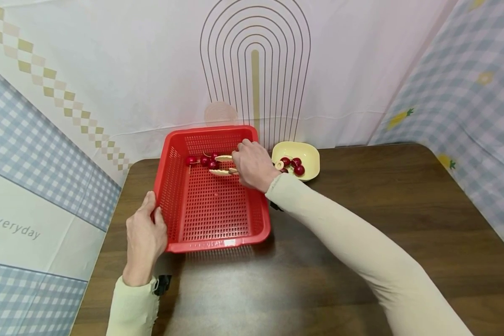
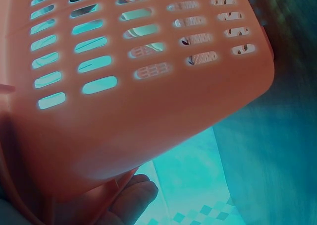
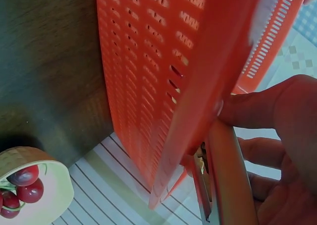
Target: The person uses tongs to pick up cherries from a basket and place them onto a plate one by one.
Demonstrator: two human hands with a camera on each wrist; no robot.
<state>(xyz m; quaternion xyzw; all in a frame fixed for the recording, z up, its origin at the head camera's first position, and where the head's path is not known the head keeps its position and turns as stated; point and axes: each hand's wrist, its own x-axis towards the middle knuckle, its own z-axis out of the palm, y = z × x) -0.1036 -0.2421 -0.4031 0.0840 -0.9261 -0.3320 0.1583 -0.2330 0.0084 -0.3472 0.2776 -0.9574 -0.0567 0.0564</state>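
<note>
My left hand [image 1: 146, 233] grips the left rim of a red perforated plastic basket [image 1: 218, 241]; in the left wrist view, a finger [image 2: 136, 195] curls at the rim. My right hand [image 1: 254, 165] reaches over the basket's right side, holding tongs [image 1: 221, 172] with cream scalloped tips. The tips stand apart inside the basket, just right of several dark red cherries [image 1: 204, 161] by its back wall. In the right wrist view, fingers and thumb hold the tongs' handle [image 3: 228, 178] beside the rim. My palm hides part of the tongs in the head view.
Right of the basket stands a pale yellow bowl [image 1: 311, 156] holding several cherries [image 1: 299, 170], partly behind my right wrist. Both rest on a dark wooden table [image 1: 361, 196]. A patterned cloth [image 1: 159, 70] hangs along its back edge, with checked cloth at both sides.
</note>
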